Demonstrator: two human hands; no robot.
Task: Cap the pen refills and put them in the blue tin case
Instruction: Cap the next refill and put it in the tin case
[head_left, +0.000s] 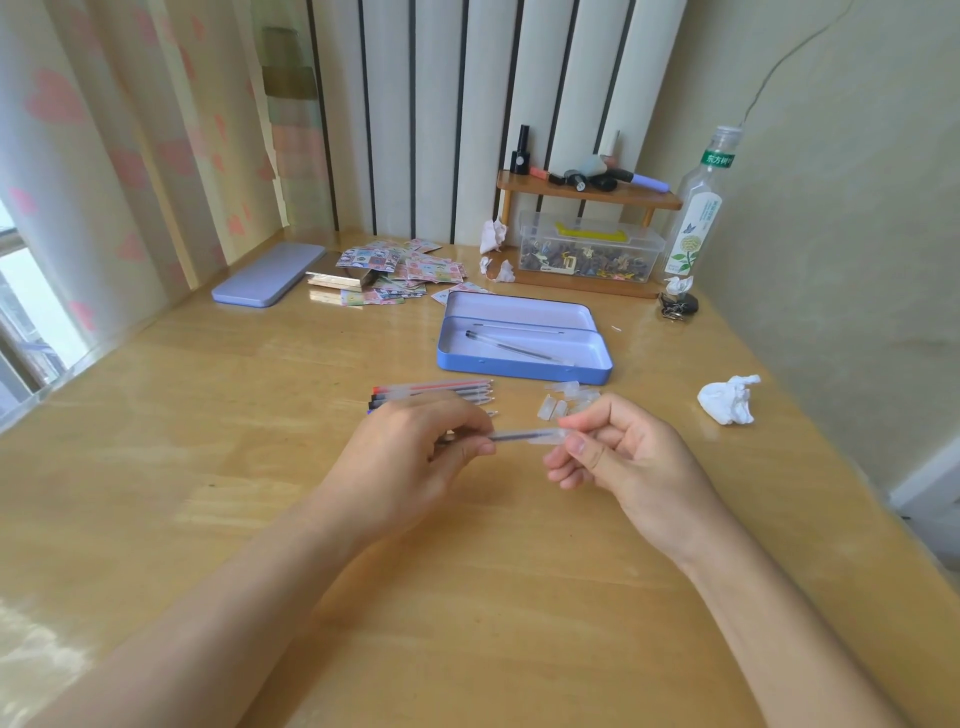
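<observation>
My left hand pinches a clear pen refill held level above the wooden table. My right hand grips a clear cap that sits on the refill's right end. Behind my left hand lie several uncapped refills in a row, tips pointing right. Several loose clear caps lie just beyond my right hand. Further back stands the open blue tin case; one capped refill lies inside it.
The case's lid lies at the back left, beside a pile of stickers. A crumpled tissue sits at the right. At the back right are a clear box, a small shelf, a bottle and keys.
</observation>
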